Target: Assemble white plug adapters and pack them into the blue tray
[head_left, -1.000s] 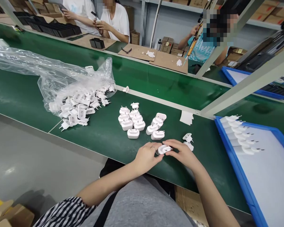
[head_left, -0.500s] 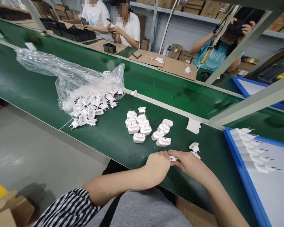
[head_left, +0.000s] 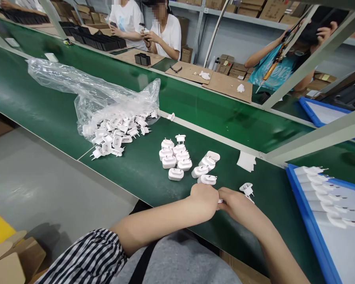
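My left hand [head_left: 204, 202] is closed at the near edge of the bench, its back turned up and its fingers hidden. Against it, my right hand [head_left: 236, 203] pinches a white charger [head_left: 220, 201], of which only a sliver shows between the hands. Just beyond are several upright white chargers [head_left: 207, 179] with metal pins on top. A second group of white chargers [head_left: 176, 174] stands farther left. Loose white plug caps [head_left: 247, 188] lie beyond my right hand.
A clear plastic bag [head_left: 103, 88] spills a heap of plug caps [head_left: 116, 141] on the green bench at left. At right, a blue-rimmed tray [head_left: 306, 225] holds a row of chargers [head_left: 322, 193]. White paper [head_left: 246, 161] lies near the divider. Several people work across the bench.
My left hand has rolled over, and its back now covers most of the charger that showed between my hands. The whole view has shifted slightly.
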`<move>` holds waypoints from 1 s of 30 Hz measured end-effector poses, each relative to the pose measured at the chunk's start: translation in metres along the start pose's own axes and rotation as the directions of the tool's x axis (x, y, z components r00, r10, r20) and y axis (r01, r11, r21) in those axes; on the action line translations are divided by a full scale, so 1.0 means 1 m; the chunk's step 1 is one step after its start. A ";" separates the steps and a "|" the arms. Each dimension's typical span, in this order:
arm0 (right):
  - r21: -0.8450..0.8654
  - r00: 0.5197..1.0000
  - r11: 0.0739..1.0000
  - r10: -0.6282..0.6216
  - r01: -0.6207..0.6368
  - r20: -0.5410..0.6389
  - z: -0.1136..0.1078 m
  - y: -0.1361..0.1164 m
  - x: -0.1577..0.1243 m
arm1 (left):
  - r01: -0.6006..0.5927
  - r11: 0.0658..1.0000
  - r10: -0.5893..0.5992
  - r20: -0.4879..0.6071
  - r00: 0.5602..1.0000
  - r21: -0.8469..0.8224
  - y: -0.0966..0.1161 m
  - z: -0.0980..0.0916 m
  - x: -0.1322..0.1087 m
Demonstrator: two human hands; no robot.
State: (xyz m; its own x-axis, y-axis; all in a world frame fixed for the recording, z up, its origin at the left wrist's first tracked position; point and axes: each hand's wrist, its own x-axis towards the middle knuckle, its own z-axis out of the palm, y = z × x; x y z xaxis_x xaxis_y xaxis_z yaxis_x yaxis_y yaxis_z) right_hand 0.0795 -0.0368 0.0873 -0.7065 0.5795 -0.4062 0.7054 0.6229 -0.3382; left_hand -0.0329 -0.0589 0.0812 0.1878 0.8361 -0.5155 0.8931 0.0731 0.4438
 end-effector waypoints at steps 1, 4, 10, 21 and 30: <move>0.012 1.000 1.000 -0.014 0.014 -0.005 0.001 0.002 0.000 | -0.008 1.000 0.008 0.018 1.000 0.026 -0.002 -0.001 0.000; 0.105 0.996 0.992 -0.064 0.069 -0.055 0.006 0.009 -0.001 | -0.111 0.993 0.112 -0.008 0.994 0.049 -0.016 0.004 -0.005; 0.390 0.954 0.919 0.062 0.061 -0.295 0.034 0.019 -0.007 | -0.340 0.909 0.180 -0.509 0.842 -0.242 -0.050 0.051 -0.020; 0.695 0.932 0.714 0.192 0.082 -0.306 0.050 0.027 -0.007 | -0.374 0.834 0.099 -0.558 0.824 -0.405 -0.059 0.058 -0.012; 0.547 0.953 0.837 0.156 0.012 -0.259 0.037 0.019 -0.004 | -0.405 0.855 0.168 -0.565 0.808 -0.324 -0.059 0.056 -0.014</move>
State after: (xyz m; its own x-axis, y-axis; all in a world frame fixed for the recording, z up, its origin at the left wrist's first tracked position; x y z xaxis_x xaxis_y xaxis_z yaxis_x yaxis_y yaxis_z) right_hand 0.0979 -0.0470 0.0508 -0.5779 0.7859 -0.2200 0.6134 0.2405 -0.7523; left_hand -0.0657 -0.1054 0.0210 0.0710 0.9948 0.0727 0.5552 -0.0999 0.8257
